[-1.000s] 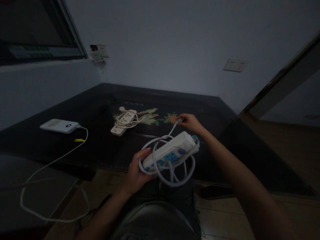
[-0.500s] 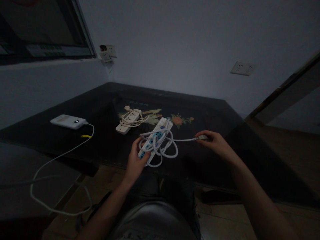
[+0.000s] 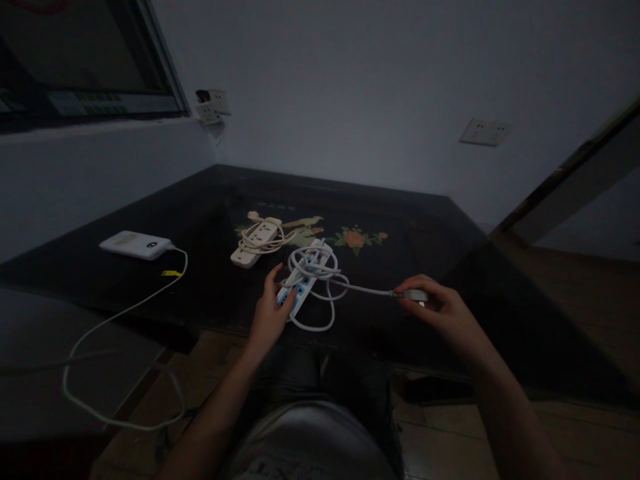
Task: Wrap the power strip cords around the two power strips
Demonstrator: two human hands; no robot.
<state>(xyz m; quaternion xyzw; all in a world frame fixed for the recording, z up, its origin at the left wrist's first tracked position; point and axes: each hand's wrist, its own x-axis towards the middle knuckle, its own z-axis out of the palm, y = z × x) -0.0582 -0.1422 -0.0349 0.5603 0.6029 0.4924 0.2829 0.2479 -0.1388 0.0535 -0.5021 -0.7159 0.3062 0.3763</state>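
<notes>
Clothing [image 3: 320, 433] fills the foot of my head view, just below the near edge of a black table [image 3: 420, 233]. Over the right part of that edge I see the right hand [image 3: 445, 312] pinching a pale plug [image 3: 413, 295] between thumb and fingers, and a pale, fairly thick cord [image 3: 367, 289] runs from it toward the left. It leads to a power strip [image 3: 303, 288] near the middle of the near edge, slanting with its far end to the right; I cannot tell whether its whole underside touches the table. Its body is slim and white with bright blue socket faces, and loose loops of the cord lie over its far half and spill off its right side. The left hand [image 3: 270, 312] grips its near end, thumb on top, fingers along the left side. Toward the table's left edge I make out a white device [image 3: 135, 245] with a round dark display, its thin cable [image 3: 145, 298] dropping over the near edge. Farther in, an off-white strip [image 3: 260, 237] lies wrapped in its own cord. Beyond the far edge, a socket plate [image 3: 484, 132] sits on the wall [image 3: 350, 100].
</notes>
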